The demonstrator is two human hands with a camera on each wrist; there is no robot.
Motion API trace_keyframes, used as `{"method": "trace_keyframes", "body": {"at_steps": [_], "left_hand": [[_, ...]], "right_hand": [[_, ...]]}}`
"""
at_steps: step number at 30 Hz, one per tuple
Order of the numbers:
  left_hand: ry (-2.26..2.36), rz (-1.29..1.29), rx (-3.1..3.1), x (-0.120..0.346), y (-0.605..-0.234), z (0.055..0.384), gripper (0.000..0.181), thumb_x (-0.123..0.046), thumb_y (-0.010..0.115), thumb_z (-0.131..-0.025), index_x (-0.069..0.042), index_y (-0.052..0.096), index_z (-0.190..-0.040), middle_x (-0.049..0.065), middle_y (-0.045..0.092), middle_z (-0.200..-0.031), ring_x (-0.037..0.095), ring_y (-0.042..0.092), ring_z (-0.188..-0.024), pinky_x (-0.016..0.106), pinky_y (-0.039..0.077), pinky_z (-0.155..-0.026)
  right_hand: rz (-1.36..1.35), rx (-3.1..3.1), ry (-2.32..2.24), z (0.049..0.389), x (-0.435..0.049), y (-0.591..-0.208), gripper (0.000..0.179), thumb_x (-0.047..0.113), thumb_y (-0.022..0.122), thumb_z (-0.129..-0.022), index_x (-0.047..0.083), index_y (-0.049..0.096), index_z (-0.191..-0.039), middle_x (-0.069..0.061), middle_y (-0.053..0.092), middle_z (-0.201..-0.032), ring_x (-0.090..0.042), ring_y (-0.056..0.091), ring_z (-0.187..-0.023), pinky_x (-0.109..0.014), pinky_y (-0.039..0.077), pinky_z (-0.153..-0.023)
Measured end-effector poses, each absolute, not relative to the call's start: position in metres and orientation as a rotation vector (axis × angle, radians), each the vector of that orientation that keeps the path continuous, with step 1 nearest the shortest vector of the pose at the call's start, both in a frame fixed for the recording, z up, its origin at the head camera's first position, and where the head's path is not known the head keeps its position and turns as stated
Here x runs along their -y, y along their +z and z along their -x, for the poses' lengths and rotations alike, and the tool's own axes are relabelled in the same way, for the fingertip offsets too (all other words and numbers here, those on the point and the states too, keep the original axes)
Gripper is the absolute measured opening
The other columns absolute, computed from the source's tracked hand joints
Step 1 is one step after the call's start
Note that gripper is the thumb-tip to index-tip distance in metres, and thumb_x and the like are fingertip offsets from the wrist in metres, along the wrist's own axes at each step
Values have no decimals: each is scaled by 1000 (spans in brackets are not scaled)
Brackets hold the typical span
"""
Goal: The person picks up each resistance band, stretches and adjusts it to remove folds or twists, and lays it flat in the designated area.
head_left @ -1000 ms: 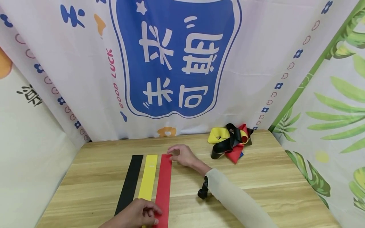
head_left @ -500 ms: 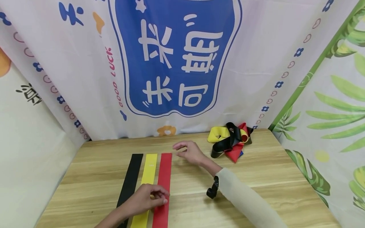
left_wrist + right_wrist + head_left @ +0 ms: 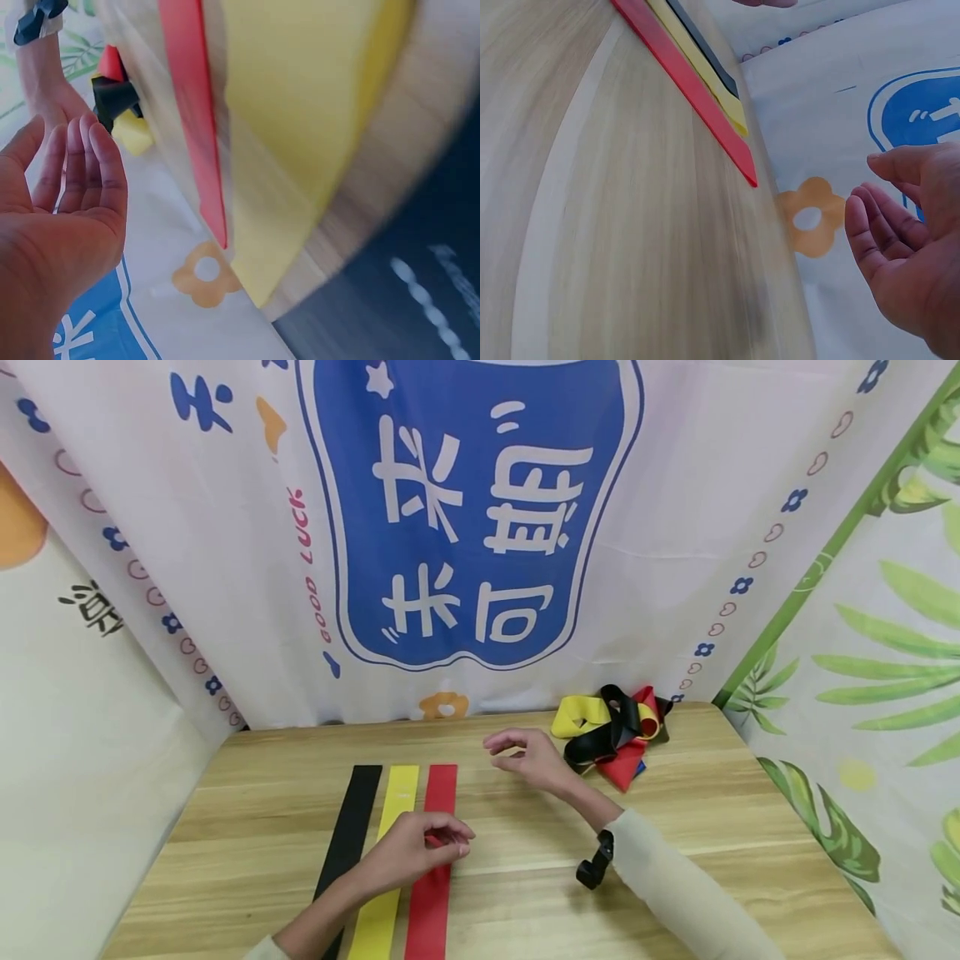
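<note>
Three flat bands lie side by side on the wooden table: a black band (image 3: 351, 831), a yellow band (image 3: 401, 783) and a red band (image 3: 442, 785). Over the yellow and red bands hovers my left hand (image 3: 416, 850), fingers loosely bent and holding nothing. My right hand (image 3: 531, 760) is raised to the right of the red band's far end, also without anything in it. Both wrist views show relaxed fingers on the left hand (image 3: 71, 195) and the right hand (image 3: 907, 232), apart from the bands.
At the table's back right lies a tangled heap of yellow, black and red bands (image 3: 618, 727). A printed white curtain (image 3: 660, 527) hangs along the back edge. The wooden table top (image 3: 675, 810) narrows toward the back.
My left hand has moved up and forward over the bands, toward the right. The right hand has drawn away from the red band's far end, to the right. The bands stay in place.
</note>
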State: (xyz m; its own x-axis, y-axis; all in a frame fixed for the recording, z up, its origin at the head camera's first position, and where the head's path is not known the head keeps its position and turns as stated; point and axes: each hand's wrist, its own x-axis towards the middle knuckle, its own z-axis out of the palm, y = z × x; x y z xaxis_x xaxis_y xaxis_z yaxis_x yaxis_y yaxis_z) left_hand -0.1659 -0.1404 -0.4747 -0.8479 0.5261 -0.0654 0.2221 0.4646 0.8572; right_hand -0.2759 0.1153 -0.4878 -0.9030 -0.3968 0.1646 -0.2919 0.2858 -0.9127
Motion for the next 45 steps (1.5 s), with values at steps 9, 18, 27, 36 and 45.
{"method": "trace_keyframes", "body": {"at_steps": [9, 18, 27, 36, 45], "left_hand": [[1426, -676, -2428, 114, -472, 177, 19, -19, 78, -98, -11, 79, -115, 4, 77, -112, 19, 70, -102, 31, 59, -86], [1514, -727, -2465, 85, -473, 190, 23, -15, 79, -97, -13, 78, -119, 7, 76, -121, 20, 72, -106, 29, 60, -90], [1538, -731, -2503, 63, -470, 200, 30, -17, 79, -97, -10, 76, -126, 4, 75, -126, 22, 70, -113, 37, 60, -96], [1553, -751, -2525, 39, -464, 213, 32, -13, 78, -97, -11, 74, -129, 6, 73, -128, 31, 69, -118, 43, 59, -98], [1547, -802, -2582, 20, -460, 224, 34, -13, 78, -98, -9, 74, -131, 4, 73, -129, 21, 68, -120, 42, 57, -102]], "right_hand": [[635, -2471, -1700, 269, -148, -481, 23, 1, 74, -97, 1, 76, -120, -23, 72, -124, -33, 71, -112, -32, 62, -89], [646, -2556, -1633, 264, -188, -480, 23, 3, 75, -97, 5, 77, -120, -20, 73, -123, -28, 73, -109, -27, 61, -85], [594, -2603, -1650, 264, -230, -481, 22, 5, 77, -96, 2, 77, -118, -19, 74, -116, -22, 74, -100, -22, 60, -83], [512, -2680, -1600, 266, -260, -476, 26, 6, 77, -97, -3, 74, -121, -21, 74, -123, -18, 73, -101, -21, 60, -81], [480, -2802, -1527, 275, -285, -474, 27, 4, 76, -97, -5, 73, -122, -26, 71, -124, -29, 72, -103, -16, 56, -77]]}}
